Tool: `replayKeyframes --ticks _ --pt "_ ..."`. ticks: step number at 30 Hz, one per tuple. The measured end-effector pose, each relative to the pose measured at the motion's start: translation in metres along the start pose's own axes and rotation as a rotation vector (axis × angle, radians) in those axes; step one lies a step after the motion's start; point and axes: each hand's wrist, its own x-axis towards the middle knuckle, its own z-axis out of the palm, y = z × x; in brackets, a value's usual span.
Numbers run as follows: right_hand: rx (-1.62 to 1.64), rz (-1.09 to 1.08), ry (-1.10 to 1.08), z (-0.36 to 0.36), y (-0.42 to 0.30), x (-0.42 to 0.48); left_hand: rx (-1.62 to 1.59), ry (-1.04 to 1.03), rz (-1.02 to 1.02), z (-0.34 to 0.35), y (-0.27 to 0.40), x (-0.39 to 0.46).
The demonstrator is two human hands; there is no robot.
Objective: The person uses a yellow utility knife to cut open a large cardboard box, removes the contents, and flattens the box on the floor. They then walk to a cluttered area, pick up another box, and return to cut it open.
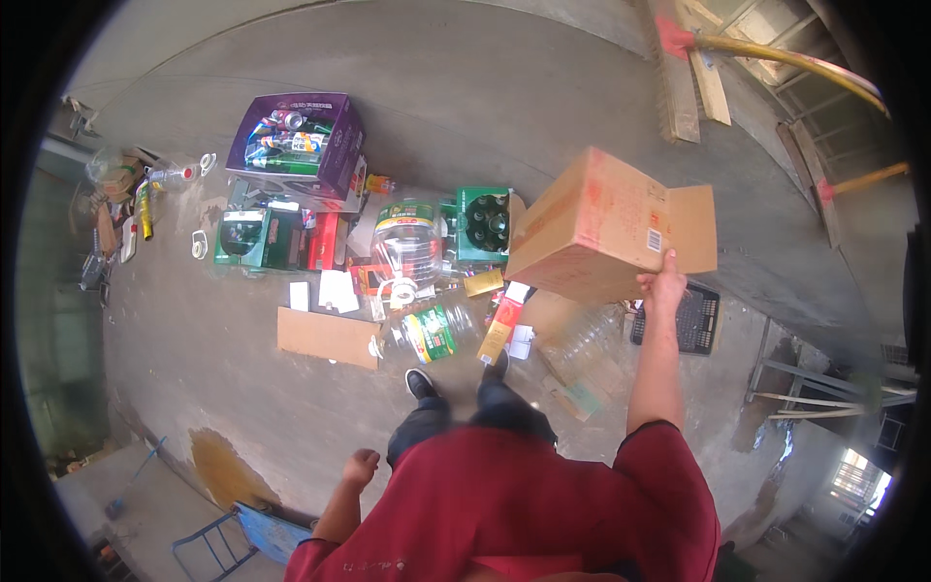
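My right hand (663,285) grips the lower edge of a large brown cardboard box (618,225), which is tilted, with a flap sticking out to the right. Low at my other side, my left hand (361,465) is curled with nothing visible in it; its fingers are partly hidden. Before my feet lie large clear plastic jugs (407,244), a green carton of bottles (463,225), a red and gold box (502,329) and a flat cardboard piece (327,337). A purple carton (345,156) full of bottles and cans stands further off, beside another green carton (273,244).
A black plastic crate (700,320) lies right of the box. Wide push brooms (676,87) lean at the upper right. Metal frames (814,389) are at the right. A blue folding trolley (269,531) stands at the lower left, and more bottles (171,174) lie far left.
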Motion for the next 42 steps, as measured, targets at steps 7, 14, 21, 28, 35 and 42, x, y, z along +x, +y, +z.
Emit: replayKeyframes --ticks 7,14,21,28,35,42 --pt "0.54 0.03 -0.067 -0.088 -0.048 -0.05 -0.162 0.139 0.194 -0.056 0.015 0.032" --pt "0.957 0.178 -0.307 -0.068 -0.029 -0.038 0.08 0.221 0.213 -0.072 -0.042 0.053" --pt "1.26 0.297 -0.59 0.021 -0.042 -0.045 0.014 0.256 0.136 -0.031 -0.047 0.008" --pt "1.186 0.286 -0.87 0.035 -0.053 -0.034 -0.154 0.25 0.014 0.047 -0.061 -0.068" --pt "0.911 0.119 -0.674 0.035 -0.119 -0.131 0.05 0.204 0.067 0.07 -0.08 -0.127" --pt "0.59 -0.261 -0.834 0.01 -0.117 -0.215 -0.173 0.276 0.094 0.036 -0.128 -0.08"
